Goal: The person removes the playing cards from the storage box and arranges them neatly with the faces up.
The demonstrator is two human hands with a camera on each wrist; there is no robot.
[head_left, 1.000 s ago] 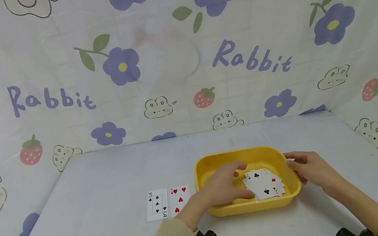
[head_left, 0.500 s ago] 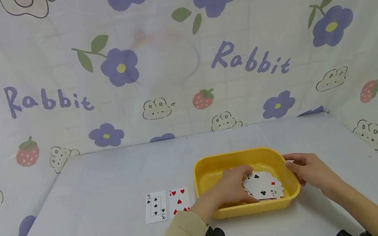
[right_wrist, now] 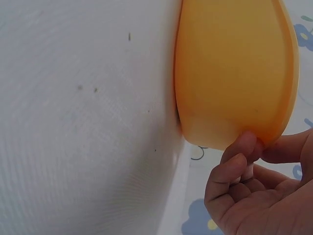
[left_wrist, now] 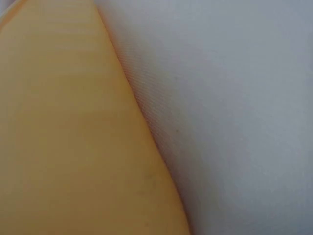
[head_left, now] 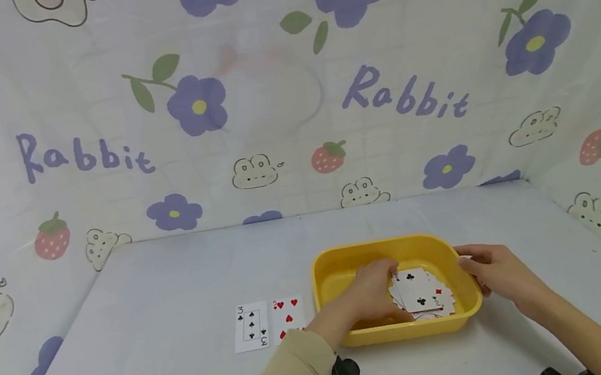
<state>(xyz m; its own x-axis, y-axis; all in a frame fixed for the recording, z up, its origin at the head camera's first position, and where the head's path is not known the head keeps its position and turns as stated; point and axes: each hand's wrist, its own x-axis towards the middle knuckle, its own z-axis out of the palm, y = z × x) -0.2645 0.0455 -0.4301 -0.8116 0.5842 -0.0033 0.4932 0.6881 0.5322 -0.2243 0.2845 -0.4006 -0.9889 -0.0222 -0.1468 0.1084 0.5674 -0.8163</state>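
Playing cards (head_left: 424, 293) lie piled in the right part of the yellow plastic tub (head_left: 403, 330), where my head view shows the left hand (head_left: 372, 297) gripping the topmost two of clubs (head_left: 414, 290) round its left end. The right wrist shows me curled fingertips the head view hides, the right hand (head_left: 496, 268) pinching the tub's end rim; the left wrist gives me just tub wall and tabletop (head_left: 175, 284). The three of clubs (head_left: 251, 326) and five of hearts (head_left: 287, 314) lie just left of the tub, open tabletop beyond them and behind the tub to the floral backdrop (head_left: 267, 121)
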